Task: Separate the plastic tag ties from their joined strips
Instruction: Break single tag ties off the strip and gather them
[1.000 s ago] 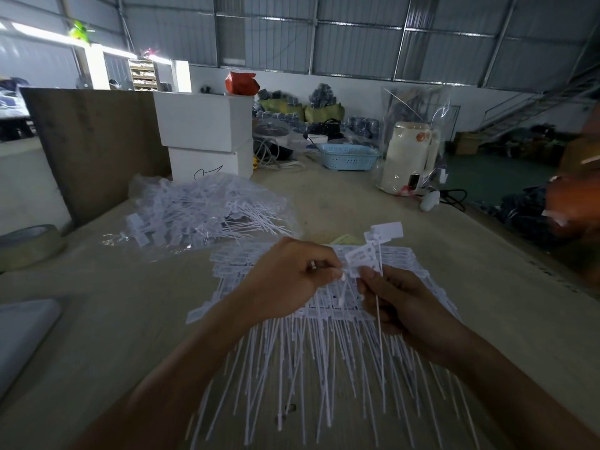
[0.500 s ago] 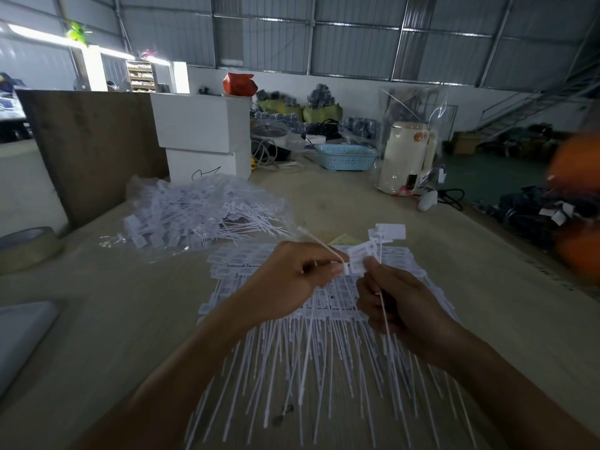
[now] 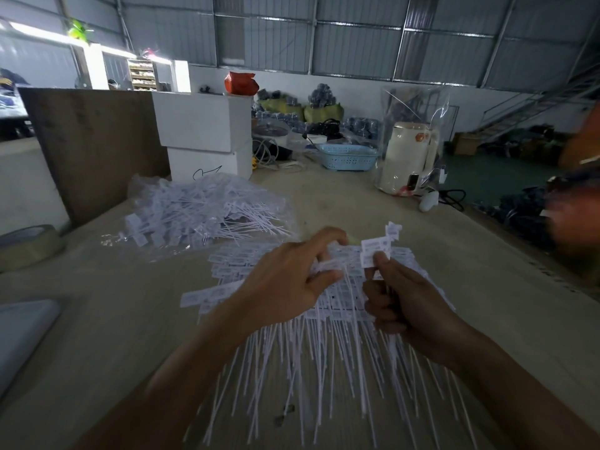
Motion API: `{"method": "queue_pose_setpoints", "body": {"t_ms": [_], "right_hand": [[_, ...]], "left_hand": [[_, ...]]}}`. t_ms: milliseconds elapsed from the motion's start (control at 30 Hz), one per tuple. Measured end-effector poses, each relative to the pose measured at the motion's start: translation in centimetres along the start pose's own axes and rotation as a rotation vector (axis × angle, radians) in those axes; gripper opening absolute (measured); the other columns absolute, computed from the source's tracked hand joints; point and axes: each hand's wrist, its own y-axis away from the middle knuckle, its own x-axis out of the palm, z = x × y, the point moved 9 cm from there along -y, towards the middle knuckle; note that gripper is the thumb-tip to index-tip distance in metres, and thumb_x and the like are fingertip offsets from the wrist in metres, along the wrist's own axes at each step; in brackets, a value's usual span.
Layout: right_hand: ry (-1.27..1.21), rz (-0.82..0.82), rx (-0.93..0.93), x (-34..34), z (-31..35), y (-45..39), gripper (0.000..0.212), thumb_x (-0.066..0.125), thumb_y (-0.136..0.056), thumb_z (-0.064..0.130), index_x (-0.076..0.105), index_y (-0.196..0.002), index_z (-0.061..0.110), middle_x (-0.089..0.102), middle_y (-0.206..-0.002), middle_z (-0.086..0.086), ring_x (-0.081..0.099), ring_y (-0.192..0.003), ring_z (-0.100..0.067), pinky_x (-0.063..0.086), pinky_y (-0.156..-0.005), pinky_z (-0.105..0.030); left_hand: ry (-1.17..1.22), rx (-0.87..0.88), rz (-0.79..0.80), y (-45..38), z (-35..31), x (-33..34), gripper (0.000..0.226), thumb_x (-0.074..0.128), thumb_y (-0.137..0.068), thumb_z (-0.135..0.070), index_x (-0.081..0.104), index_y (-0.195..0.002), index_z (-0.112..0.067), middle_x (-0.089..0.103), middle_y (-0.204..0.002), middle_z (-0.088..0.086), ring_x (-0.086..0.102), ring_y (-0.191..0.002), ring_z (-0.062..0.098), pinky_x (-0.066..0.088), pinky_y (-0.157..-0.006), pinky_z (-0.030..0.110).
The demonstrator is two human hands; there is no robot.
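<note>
1. Two hands are at work over the heap: my right hand (image 3: 412, 306) is curled round a small bunch of already parted ties (image 3: 376, 254), thumb and forefinger pinching just under their label flags, which stand up above my knuckles.
2. My left hand (image 3: 292, 280) reaches into the joined strips (image 3: 328, 306) just beside it, fingertips closing on the head of one tie; motion blur hides whether the pinch is fully made, but I judge it is gripping.
3. Those strips lie on the table (image 3: 130, 319) under both hands, labels away from me, tails fanned toward me.
4. Step in hand, as I judge it: picking the next tie off its strip, with most of the stack not yet parted.
5. Next I need a firm pinch at the head and a short twist or pull sideways, then to pass it into the right-hand bunch.
6. Farther off lies a bagged pile of ties (image 3: 201, 216).
</note>
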Motion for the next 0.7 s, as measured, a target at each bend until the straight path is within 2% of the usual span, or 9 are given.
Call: {"method": "queue_pose_setpoints", "body": {"t_ms": [133,233,300,400,533,567,633,667,700], "right_hand": [[-0.072,0.003,0.034,0.2,-0.5,-0.3,0.033,0.051,-0.1,0.041,0.059,-0.082,0.014,0.014,-0.07,-0.002,0.011,-0.054,-0.014,0.019,-0.043,-0.023],[-0.132,0.043,0.062,0.8,-0.9,-0.3,0.032,0.053,-0.097,0.034,0.069,-0.08,0.011,0.026,-0.065,0.002,0.02,-0.051,-0.011,0.024,-0.045,-0.022],[-0.141,0.072,0.073,1.2,-1.0,-0.1,0.036,0.051,-0.098,0.034,0.071,-0.087,0.007,0.027,-0.065,0.002,0.021,-0.052,-0.012,0.026,-0.045,-0.023],[-0.081,0.106,0.066,1.8,-0.9,0.1,0.041,0.052,-0.098,0.04,0.068,-0.097,0.003,0.018,-0.067,0.0,0.014,-0.054,-0.015,0.024,-0.045,-0.024],[-0.038,0.074,0.029,1.7,-0.3,0.3,0.033,0.058,-0.094,0.039,0.066,-0.086,0.007,0.017,-0.063,0.003,0.016,-0.05,-0.011,0.023,-0.041,-0.02],[-0.042,0.056,0.025,1.5,-0.2,0.4,0.032,0.059,-0.094,0.037,0.066,-0.083,0.009,0.018,-0.062,0.003,0.016,-0.049,-0.01,0.022,-0.041,-0.02],[-0.079,0.026,0.018,1.2,0.0,0.4,0.029,0.059,-0.093,0.035,0.065,-0.079,0.01,0.019,-0.06,0.004,0.017,-0.048,-0.009,0.021,-0.04,-0.02],[-0.099,0.014,0.015,1.0,0.0,0.4,0.028,0.059,-0.092,0.034,0.064,-0.078,0.011,0.019,-0.06,0.004,0.018,-0.048,-0.009,0.02,-0.04,-0.02],[-0.112,0.005,0.01,0.9,0.1,0.4,0.028,0.059,-0.092,0.034,0.064,-0.077,0.011,0.019,-0.06,0.004,0.018,-0.047,-0.009,0.018,-0.04,-0.021]], "left_hand": [[0.096,0.0,-0.121,-0.1,-0.1,-1.0,0.022,0.069,-0.088,-0.042,0.05,-0.097,-0.035,0.06,-0.077,-0.016,0.058,-0.06,0.008,0.045,-0.051,0.027],[0.079,-0.014,-0.13,-0.1,0.0,-1.0,0.023,0.072,-0.085,-0.045,0.053,-0.092,-0.034,0.059,-0.08,-0.019,0.056,-0.064,0.003,0.037,-0.053,0.015],[0.107,-0.021,-0.115,-0.1,0.0,-0.9,0.02,0.073,-0.085,-0.042,0.058,-0.094,-0.031,0.06,-0.083,-0.021,0.057,-0.068,0.0,0.038,-0.056,0.012],[0.125,0.015,-0.04,-0.1,-0.5,-0.1,0.006,0.064,-0.094,-0.027,0.063,-0.1,-0.026,0.061,-0.084,-0.019,0.059,-0.07,0.002,0.045,-0.06,0.025],[0.148,0.026,0.086,0.4,-1.1,1.1,0.028,0.053,-0.093,-0.009,0.056,-0.111,-0.031,0.061,-0.084,-0.021,0.055,-0.056,0.012,0.046,-0.055,0.03],[0.146,0.023,0.107,0.4,-1.1,1.2,0.033,0.054,-0.091,-0.009,0.052,-0.115,-0.032,0.063,-0.094,-0.024,0.06,-0.063,0.013,0.049,-0.06,0.03],[0.089,-0.004,0.11,0.5,-0.8,1.2,0.041,0.059,-0.09,-0.017,0.046,-0.124,-0.035,0.063,-0.117,-0.021,0.066,-0.097,0.011,0.052,-0.079,0.031],[0.011,-0.003,0.081,0.4,-0.6,1.0,0.04,0.061,-0.09,-0.023,0.046,-0.126,-0.036,0.064,-0.12,-0.017,0.064,-0.102,0.011,0.05,-0.08,0.028],[-0.084,0.013,0.034,0.4,-0.5,0.6,0.036,0.061,-0.091,-0.03,0.048,-0.124,-0.034,0.066,-0.117,-0.014,0.065,-0.098,0.012,0.046,-0.075,0.024]]}}
